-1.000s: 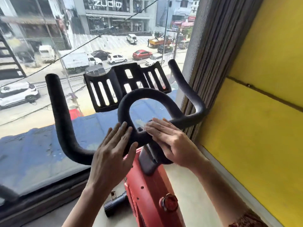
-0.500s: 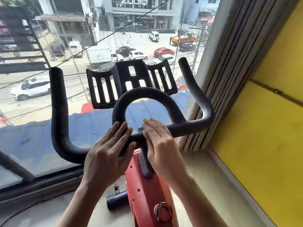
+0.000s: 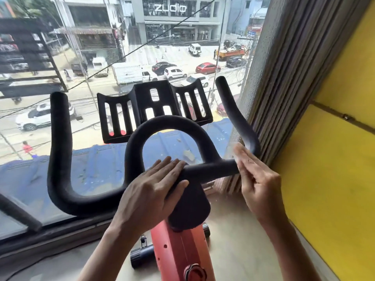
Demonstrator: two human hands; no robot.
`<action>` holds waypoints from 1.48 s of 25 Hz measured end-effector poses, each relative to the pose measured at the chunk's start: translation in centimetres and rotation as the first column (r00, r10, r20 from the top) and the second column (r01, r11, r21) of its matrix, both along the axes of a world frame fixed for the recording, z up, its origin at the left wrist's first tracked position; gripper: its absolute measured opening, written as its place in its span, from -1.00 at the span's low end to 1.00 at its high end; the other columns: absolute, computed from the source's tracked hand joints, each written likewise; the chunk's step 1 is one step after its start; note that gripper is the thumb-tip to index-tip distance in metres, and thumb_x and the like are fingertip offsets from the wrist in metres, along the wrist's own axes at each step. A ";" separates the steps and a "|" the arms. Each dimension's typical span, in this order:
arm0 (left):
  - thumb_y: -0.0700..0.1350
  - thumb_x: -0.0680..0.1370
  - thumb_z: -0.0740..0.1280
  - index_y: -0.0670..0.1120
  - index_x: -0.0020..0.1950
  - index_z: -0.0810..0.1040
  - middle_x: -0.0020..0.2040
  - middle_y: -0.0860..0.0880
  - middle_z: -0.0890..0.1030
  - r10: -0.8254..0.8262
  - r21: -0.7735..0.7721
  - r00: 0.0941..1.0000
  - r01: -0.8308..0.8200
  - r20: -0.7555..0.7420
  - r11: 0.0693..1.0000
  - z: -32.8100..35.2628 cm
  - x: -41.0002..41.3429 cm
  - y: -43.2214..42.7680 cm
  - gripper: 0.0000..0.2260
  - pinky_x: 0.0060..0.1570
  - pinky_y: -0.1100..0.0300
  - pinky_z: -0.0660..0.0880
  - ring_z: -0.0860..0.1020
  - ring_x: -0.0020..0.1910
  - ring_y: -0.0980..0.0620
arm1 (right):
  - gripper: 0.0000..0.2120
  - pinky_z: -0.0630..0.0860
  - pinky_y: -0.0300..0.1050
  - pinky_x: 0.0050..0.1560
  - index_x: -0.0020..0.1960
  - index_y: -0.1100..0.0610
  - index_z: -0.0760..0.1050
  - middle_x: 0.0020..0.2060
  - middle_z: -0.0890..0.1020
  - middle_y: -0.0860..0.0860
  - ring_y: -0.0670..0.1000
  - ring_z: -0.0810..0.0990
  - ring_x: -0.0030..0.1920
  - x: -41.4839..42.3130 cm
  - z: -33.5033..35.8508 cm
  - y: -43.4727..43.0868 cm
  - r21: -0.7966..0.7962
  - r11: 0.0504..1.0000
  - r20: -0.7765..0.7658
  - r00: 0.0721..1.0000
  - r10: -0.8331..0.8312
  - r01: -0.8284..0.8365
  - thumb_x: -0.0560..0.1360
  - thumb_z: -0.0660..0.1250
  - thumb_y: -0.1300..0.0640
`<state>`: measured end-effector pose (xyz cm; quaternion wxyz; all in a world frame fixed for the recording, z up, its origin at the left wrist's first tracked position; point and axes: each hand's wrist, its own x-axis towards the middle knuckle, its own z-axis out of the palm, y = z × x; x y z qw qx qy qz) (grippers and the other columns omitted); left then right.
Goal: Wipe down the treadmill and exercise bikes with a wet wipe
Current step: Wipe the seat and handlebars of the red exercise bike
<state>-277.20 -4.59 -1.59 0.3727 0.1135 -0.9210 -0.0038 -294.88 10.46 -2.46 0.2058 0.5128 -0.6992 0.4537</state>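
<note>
The exercise bike's black padded handlebar [image 3: 60, 159] fills the middle of the view, above a red frame [image 3: 178, 250]. My left hand [image 3: 150, 193] lies flat on the bar's centre, just above the stem, fingers straight. My right hand [image 3: 255, 179] is at the right bend of the bar. Its index and middle fingers press a thin pale wet wipe [image 3: 233, 148] against the padding, while the two lower fingers are curled. Most of the wipe is hidden under the fingers.
A black slotted device holder [image 3: 154, 110] stands behind the bar's centre loop. A large window [image 3: 101, 57] is just beyond the bike, with grey blinds [image 3: 284, 78] and a yellow wall [image 3: 334, 159] close on the right. A red knob [image 3: 194, 272] sits low on the frame.
My right hand has slid with the wipe from the bar's centre out to its right bend. My left hand has shifted a little right onto the centre. The camera has tilted and moved closer.
</note>
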 end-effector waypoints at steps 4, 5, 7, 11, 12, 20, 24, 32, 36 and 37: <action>0.04 0.57 0.21 -0.19 0.23 0.59 0.17 -0.12 0.63 -0.012 -0.043 0.999 0.014 0.037 0.999 0.7 -1.3 0.7 -0.60 0.16 0.18 0.47 0.61 0.13 -0.05 | -0.62 0.27 0.06 0.44 0.40 0.23 0.39 0.40 0.41 0.08 0.02 0.28 0.47 3.1 -1.1 -2.4 0.146 0.975 -0.075 0.981 0.179 -0.167 0.59 0.19 0.27; 0.05 0.56 0.21 -0.20 0.21 0.61 0.15 -0.12 0.64 0.004 -0.048 1.000 -0.002 0.031 0.999 0.7 -1.3 0.8 -0.60 0.13 0.21 0.45 0.63 0.09 -0.05 | -0.61 0.27 0.08 0.44 0.40 0.22 0.38 0.40 0.41 0.08 0.03 0.27 0.47 2.5 -1.5 -2.1 0.168 0.968 -0.094 0.975 0.204 -0.186 0.57 0.20 0.30; 0.06 0.56 0.23 -0.20 0.17 0.63 0.12 -0.11 0.65 0.022 -0.050 1.000 -0.021 0.021 0.999 0.7 -1.3 1.0 -0.61 0.11 0.24 0.44 0.64 0.05 -0.04 | -0.56 0.27 0.08 0.44 0.40 0.21 0.37 0.40 0.40 0.08 0.05 0.29 0.46 0.0 -2.2 -0.6 0.175 0.965 -0.070 0.976 0.208 -0.194 0.54 0.24 0.38; 0.07 0.55 0.24 -0.16 0.18 0.63 0.11 -0.07 0.66 0.018 -0.008 1.000 -0.018 0.016 1.000 0.7 -1.2 1.3 -0.62 0.04 0.20 0.52 0.65 0.02 -0.02 | -0.65 0.37 0.07 0.32 0.35 0.29 0.38 0.32 0.46 0.15 0.08 0.37 0.40 -3.7 -3.9 1.9 0.007 0.990 0.049 0.989 -0.140 0.140 0.58 0.17 0.27; 0.07 0.55 0.24 -0.15 0.18 0.63 0.10 -0.06 0.66 0.025 -0.003 1.000 -0.025 0.015 1.000 0.8 -1.3 1.3 -0.62 0.01 0.21 0.53 0.66 0.01 -0.01 | -0.66 0.37 0.01 0.34 0.33 0.31 0.41 0.30 0.47 0.16 0.08 0.39 0.38 -2.8 -4.0 1.4 -0.028 0.982 0.096 0.978 -0.185 0.188 0.58 0.16 0.23; 0.09 0.55 0.22 -0.14 0.17 0.64 0.07 -0.05 0.67 0.048 -0.026 0.999 -0.048 0.018 0.999 0.9 -1.3 1.5 -0.61 -0.13 0.19 0.57 0.67 -0.05 -0.02 | -0.63 0.27 -0.08 0.44 0.33 0.31 0.44 0.35 0.46 0.14 0.06 0.31 0.45 1.6 -3.1 -0.7 0.027 0.999 0.060 0.997 0.039 -0.040 0.54 0.18 0.43; 0.10 0.55 0.21 -0.12 0.17 0.64 0.06 -0.03 0.67 0.050 -0.016 0.999 -0.050 0.010 0.999 0.8 -1.3 1.6 -0.61 -0.17 0.19 0.57 0.67 -0.06 -0.01 | -0.67 0.26 -0.23 0.41 0.23 0.34 0.52 0.24 0.55 0.17 0.16 0.48 0.32 -1.1 -2.7 0.0 -0.011 0.974 0.112 0.968 -0.224 0.227 0.49 0.18 0.43; 0.10 0.55 0.21 -0.13 0.17 0.64 0.06 -0.05 0.68 0.048 -0.036 0.999 -0.047 0.017 0.998 0.8 -1.4 1.5 -0.60 -0.16 0.20 0.57 0.67 -0.06 -0.02 | -0.71 0.41 -0.29 0.29 0.22 0.27 0.54 0.26 0.53 0.11 -0.07 0.46 0.31 1.9 -0.2 0.4 -0.164 0.978 0.041 0.992 -0.120 0.125 0.53 0.25 0.24; 0.10 0.55 0.21 -0.13 0.19 0.63 0.07 -0.05 0.67 0.039 -0.018 0.999 -0.038 0.020 0.999 0.7 -1.3 1.5 -0.60 -0.14 0.18 0.57 0.67 -0.05 -0.02 | -0.58 0.23 0.09 0.45 0.42 0.20 0.35 0.42 0.35 -0.02 -0.06 0.11 0.52 1.8 -2.6 -1.0 0.074 0.997 0.152 0.987 -0.046 0.035 0.60 0.14 0.09; 0.10 0.55 0.21 -0.13 0.18 0.63 0.07 -0.05 0.67 0.039 -0.018 0.999 -0.038 0.020 0.999 0.7 -1.3 1.5 -0.60 -0.14 0.18 0.57 0.67 -0.05 -0.02 | -0.58 0.23 0.06 0.44 0.41 0.21 0.36 0.41 0.36 -0.02 -0.06 0.13 0.51 1.8 -2.9 -1.2 0.061 0.997 0.161 0.986 -0.050 0.040 0.59 0.17 0.11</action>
